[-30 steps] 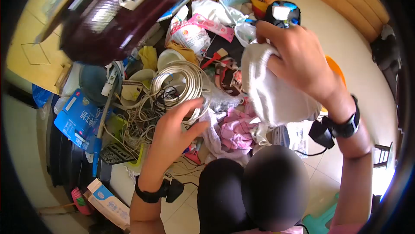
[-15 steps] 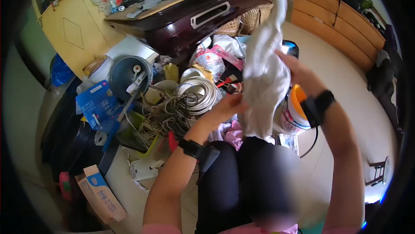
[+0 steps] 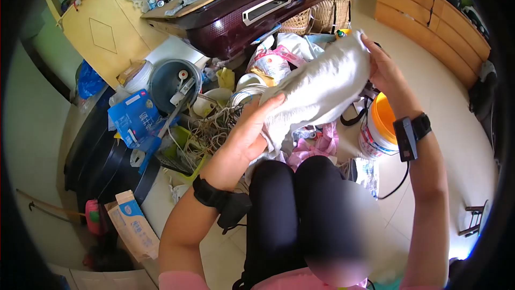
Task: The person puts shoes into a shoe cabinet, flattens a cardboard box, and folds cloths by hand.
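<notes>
A white cloth (image 3: 322, 87) is stretched between my two hands, above my knees. My left hand (image 3: 253, 129) grips its lower left end, thumb on top and fingers underneath. At the upper right end, my right hand (image 3: 382, 67) is closed on the cloth's edge. The cloth hangs slightly slack and slants up to the right; what lies behind it is partly hidden. Below it is a pink cloth (image 3: 316, 148), near my knees. To the right, under my right forearm, stands a white bucket with an orange inside (image 3: 382, 118).
Left of my hands lie tangled cables (image 3: 206, 140), a grey bucket (image 3: 161, 83) and a blue box (image 3: 134, 118). A dark red cabinet (image 3: 225, 35) leans behind the pile. An opened carton (image 3: 134, 225) lies on the floor at left; a wooden dresser (image 3: 429, 22) stands at back right.
The white cloth hung upright and blurred before; now it is spread out at a slant. My left hand has risen and taken hold of its end. The view has shifted slightly.
</notes>
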Demonstrator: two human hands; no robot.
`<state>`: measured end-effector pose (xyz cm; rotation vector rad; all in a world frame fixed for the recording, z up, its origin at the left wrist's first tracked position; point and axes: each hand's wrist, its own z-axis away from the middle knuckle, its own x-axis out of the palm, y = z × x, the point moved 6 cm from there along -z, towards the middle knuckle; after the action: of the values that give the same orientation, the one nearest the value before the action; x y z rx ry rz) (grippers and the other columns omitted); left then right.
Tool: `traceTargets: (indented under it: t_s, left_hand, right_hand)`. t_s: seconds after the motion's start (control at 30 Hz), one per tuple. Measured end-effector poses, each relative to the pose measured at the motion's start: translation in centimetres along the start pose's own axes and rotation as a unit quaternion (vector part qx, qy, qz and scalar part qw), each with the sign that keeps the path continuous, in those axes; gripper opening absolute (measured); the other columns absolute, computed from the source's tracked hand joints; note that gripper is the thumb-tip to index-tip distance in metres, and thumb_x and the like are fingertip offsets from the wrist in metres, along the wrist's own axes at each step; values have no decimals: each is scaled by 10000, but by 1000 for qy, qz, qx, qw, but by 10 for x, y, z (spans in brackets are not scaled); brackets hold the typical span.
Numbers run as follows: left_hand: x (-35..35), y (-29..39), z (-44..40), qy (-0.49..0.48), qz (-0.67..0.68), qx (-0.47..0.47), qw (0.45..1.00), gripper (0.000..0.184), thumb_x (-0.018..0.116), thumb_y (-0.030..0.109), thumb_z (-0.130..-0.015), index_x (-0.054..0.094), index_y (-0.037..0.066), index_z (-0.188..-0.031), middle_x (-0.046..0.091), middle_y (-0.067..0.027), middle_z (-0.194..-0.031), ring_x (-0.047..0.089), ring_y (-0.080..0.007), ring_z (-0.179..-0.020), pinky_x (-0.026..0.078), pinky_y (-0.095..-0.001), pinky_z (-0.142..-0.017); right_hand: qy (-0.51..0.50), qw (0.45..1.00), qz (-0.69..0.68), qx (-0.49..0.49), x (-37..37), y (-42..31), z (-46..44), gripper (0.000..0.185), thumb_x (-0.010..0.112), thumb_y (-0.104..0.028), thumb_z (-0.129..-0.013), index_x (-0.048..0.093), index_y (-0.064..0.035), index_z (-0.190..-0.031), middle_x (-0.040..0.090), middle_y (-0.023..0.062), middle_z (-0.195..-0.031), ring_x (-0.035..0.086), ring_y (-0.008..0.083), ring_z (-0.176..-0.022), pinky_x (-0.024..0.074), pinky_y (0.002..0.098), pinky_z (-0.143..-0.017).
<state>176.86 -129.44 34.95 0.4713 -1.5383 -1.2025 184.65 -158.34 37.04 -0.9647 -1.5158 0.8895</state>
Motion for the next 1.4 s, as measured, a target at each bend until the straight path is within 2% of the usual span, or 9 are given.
traceTargets:
  t_s: [0.27, 0.33, 0.4, 0.47, 0.63, 0.83, 1.03, 1.27, 1.4]
  left_hand:
    - [-7, -11, 1, 23, 91, 5, 996, 367, 560, 283, -938, 553, 23, -1197, 647, -98, -1120, 634, -206, -1003, 495, -341, -899]
    - [-20, 5, 4, 47, -60, 68, 995, 324, 589, 261, -925, 575, 21, -1143, 654, -81, -1060, 623, -168, -933, 494, -317, -842]
    - [-37, 39, 10, 90, -348, 194, 913, 243, 648, 216, -898, 618, 18, -1034, 668, -48, -939, 601, -93, -792, 491, -268, -729]
    - [-65, 70, 15, 182, -683, 224, 671, 215, 701, 151, -848, 617, -5, -972, 656, -36, -861, 553, -62, -710, 467, -243, -638]
    - [-109, 80, 24, 174, -388, 32, 904, 448, 673, 174, -866, 528, -37, -1233, 639, -85, -1051, 644, -147, -871, 524, -261, -734]
    - [-61, 81, 43, -23, -217, -3, 976, 410, 499, 197, -970, 467, -17, -1318, 582, -101, -1248, 585, -165, -1106, 477, -319, -919]
    - [-81, 85, 15, 75, 22, 112, 991, 375, 488, 147, -954, 510, 4, -1300, 577, -118, -1267, 555, -193, -1162, 425, -338, -993]
    - [-28, 87, 86, 85, -386, 262, 880, 276, 589, 75, -906, 598, -12, -1168, 655, -54, -1004, 588, -86, -938, 464, -217, -808]
    - [-38, 18, 187, 35, -449, 98, 887, 210, 731, 114, -802, 694, 63, -1003, 680, -45, -949, 618, -155, -928, 452, -306, -896]
  right_hand:
    - [-114, 974, 5, 198, 109, 101, 82, 675, 692, -349, -835, 398, -17, -1344, 545, 129, -1270, 582, 264, -1076, 486, 386, -904]
    - [77, 970, 154, 173, 88, 85, 72, 545, 697, -222, -799, 496, 40, -1233, 621, 140, -1103, 631, 225, -933, 544, 343, -733]
    - [39, 947, 310, 80, 59, 79, 35, 405, 680, -190, -787, 585, 58, -1094, 656, 117, -942, 640, 187, -817, 537, 322, -653]
    - [-32, 896, 443, 4, 64, 43, 26, 266, 647, -140, -787, 648, 43, -981, 665, 57, -825, 617, 143, -671, 516, 284, -615]
    - [-57, 900, 432, 21, 58, 7, 23, 245, 650, -147, -787, 653, 36, -950, 664, 73, -727, 649, 130, -602, 506, 233, -535]
    - [34, 994, 107, -5, 53, -33, 22, 473, 492, -67, -868, 425, -54, -1337, 649, 101, -940, 660, 152, -751, 562, 298, -681]
    - [-35, 983, 179, -10, 71, -34, 19, 316, 385, -54, -897, 619, -46, -1110, 629, 38, -844, 606, 114, -661, 485, 216, -573]
    - [37, 861, 435, -259, 123, -87, 126, 334, 549, -302, -920, 626, 3, -1032, 643, 30, -930, 553, 74, -806, 428, 223, -765]
    - [-93, 869, 460, -156, 116, -27, 257, 253, 725, -125, -767, 618, -10, -965, 650, 99, -837, 601, 179, -652, 475, 285, -582]
